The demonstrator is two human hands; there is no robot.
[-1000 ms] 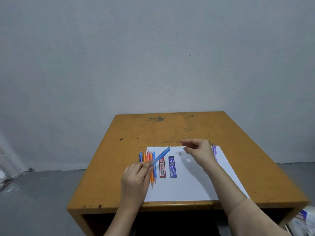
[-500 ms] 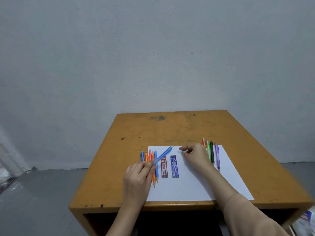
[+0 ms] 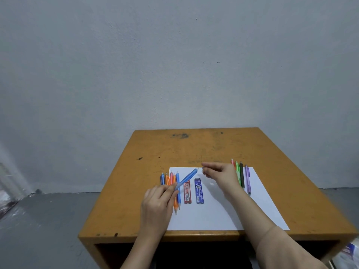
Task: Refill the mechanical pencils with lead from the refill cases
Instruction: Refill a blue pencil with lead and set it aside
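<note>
Gripping the blue pencil (image 3: 187, 178) aslant over the paper (image 3: 223, 214) in the left hand (image 3: 157, 202), poising the right hand (image 3: 221, 174) near the paper's far edge, fingertips pinched, on what impossible to tell; seemingly uncapping, next needing lead from the red case (image 3: 187, 192) or blue case (image 3: 199, 191) mid-paper.

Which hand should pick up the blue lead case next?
Right, probably. The left hand grips the raised blue pencil; the right hand is close by the blue lead case, though whether its fingertips pinch something small is unclear.
</note>
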